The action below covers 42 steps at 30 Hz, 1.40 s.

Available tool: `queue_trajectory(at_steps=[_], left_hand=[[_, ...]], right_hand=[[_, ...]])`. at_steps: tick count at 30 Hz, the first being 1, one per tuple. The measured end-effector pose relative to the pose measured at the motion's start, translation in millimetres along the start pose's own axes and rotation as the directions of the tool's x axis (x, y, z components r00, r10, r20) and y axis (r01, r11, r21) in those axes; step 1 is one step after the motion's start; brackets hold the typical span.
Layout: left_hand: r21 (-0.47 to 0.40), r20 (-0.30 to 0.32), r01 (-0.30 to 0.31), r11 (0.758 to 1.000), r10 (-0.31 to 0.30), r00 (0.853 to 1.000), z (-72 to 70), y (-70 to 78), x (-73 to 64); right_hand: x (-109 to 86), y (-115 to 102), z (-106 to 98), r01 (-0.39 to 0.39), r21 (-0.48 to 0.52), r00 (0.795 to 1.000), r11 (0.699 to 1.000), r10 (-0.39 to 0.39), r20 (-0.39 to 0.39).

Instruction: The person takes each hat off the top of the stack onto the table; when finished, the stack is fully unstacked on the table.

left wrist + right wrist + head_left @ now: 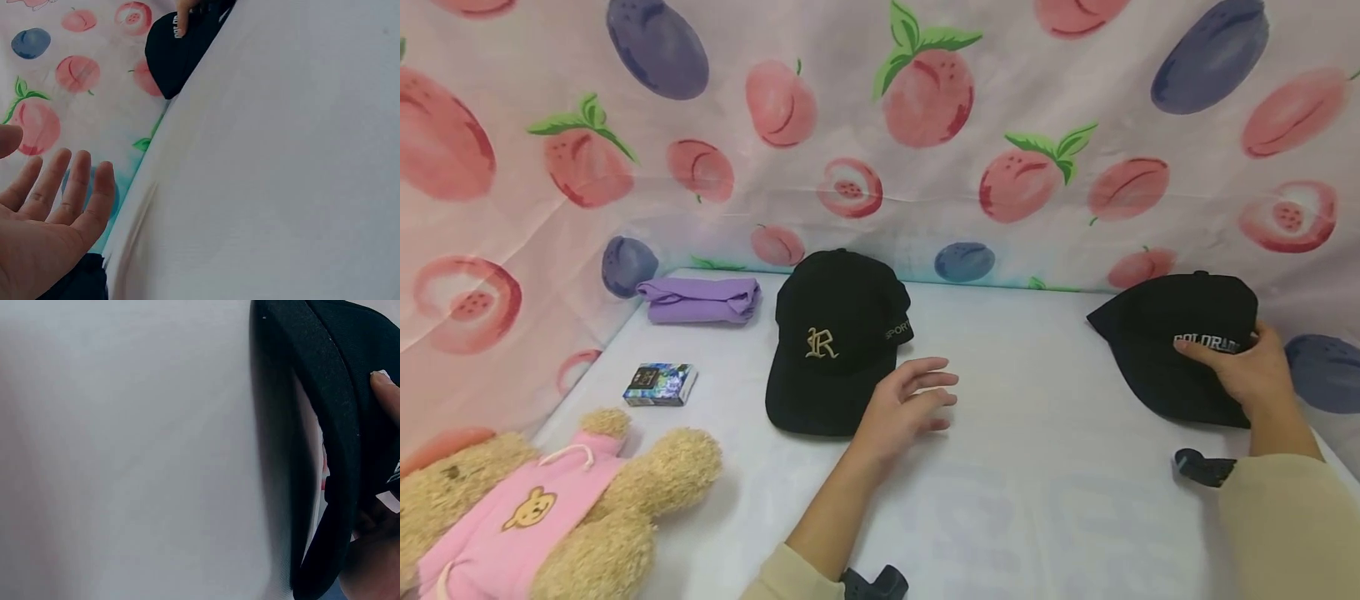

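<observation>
My right hand (pixel 1262 371) grips a black baseball cap (pixel 1195 304) with white "COLORADO" lettering at the right side of the table. Its thumb lies over the lettering, and the other fingers go behind the cap, partly hidden. In the right wrist view the curved brim (pixel 331 419) stands close over the white surface. My left hand (pixel 898 412) is held with fingers apart and nothing in them, overlapping the brim of a second black cap (pixel 842 292) in the head view. That cap has a gold "R" emblem and "SPORT" on its side.
A folded purple cloth (pixel 700 300) lies at the back left, with a small patterned box (pixel 660 384) in front of it. A teddy bear in a pink top (pixel 561 492) lies at the front left. Behind the white table (pixel 1037 467) hangs a fruit-print curtain (pixel 917 175).
</observation>
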<state>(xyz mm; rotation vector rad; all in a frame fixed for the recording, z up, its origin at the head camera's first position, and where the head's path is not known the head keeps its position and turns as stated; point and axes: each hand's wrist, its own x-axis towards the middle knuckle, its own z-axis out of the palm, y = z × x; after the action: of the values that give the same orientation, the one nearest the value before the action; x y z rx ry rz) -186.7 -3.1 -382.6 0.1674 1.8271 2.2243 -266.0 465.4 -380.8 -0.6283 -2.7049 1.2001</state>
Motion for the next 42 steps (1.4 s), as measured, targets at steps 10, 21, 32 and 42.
queue_trajectory(at_steps=[10, 21, 32, 42], left_hand=[[-0.017, -0.058, -0.058, 0.998, 0.056, 0.997, -16.2, 1.5, -3.2], [-0.005, -0.185, -0.232, 0.973, 0.227, 0.956, -36.6, 10.9, 3.6], [0.072, -0.417, -0.491, 0.868, 0.473, 0.776, -60.1, 28.4, 3.5], [0.156, -0.631, -0.541, 0.827, 0.504, 0.589, -86.8, 29.4, 3.7]], right_hand=[[3.8, 3.6, 0.5, -0.064, -0.013, 0.997, 0.998, 0.063, -0.034], [10.5, 1.1, -2.2, -0.037, -0.029, 0.999, 0.999, 0.036, -0.041], [14.6, -4.2, 0.1, -0.033, -0.038, 0.995, 0.999, 0.030, -0.092], [15.3, -2.2, -1.4, -0.031, -0.098, 0.993, 0.995, 0.020, -0.112]])
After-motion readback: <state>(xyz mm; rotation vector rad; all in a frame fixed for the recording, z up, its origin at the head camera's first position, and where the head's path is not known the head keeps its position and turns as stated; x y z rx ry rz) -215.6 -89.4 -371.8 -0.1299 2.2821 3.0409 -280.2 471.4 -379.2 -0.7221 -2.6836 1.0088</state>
